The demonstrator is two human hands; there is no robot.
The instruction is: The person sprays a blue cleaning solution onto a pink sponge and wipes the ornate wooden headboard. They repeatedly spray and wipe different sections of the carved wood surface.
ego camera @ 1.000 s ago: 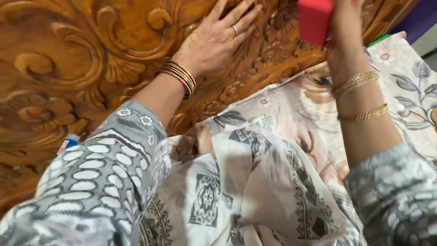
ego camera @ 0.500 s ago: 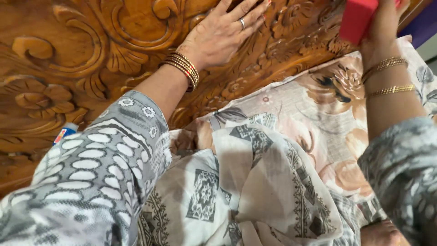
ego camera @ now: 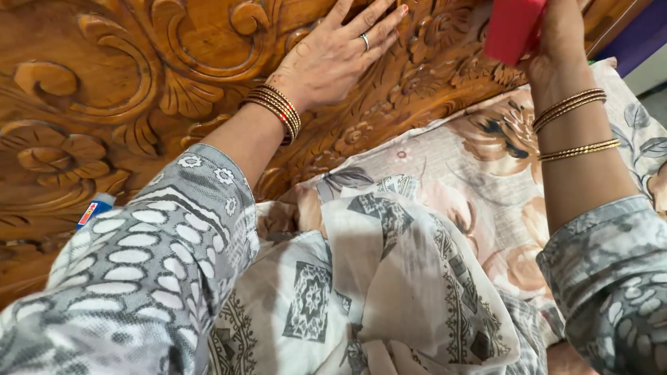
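Note:
My left hand [ego camera: 333, 57] lies flat, fingers spread, on a carved brown wooden headboard [ego camera: 139, 83]; it wears a ring, with bangles at the wrist. Up at the top right, my right hand [ego camera: 559, 35] grips a red block-shaped sponge [ego camera: 513, 29] held against the carved wood. Two gold bangles sit on that forearm. Both arms wear grey and white patterned sleeves.
A floral bedsheet [ego camera: 486, 160] in beige and brown lies below the headboard. A white scarf with grey square prints [ego camera: 389, 292] drapes over my lap. A small blue, white and red object [ego camera: 92, 210] peeks out beside my left sleeve.
My right hand with the red sponge swung right along the headboard, then back a little to the left. My left hand stayed pressed on the wood.

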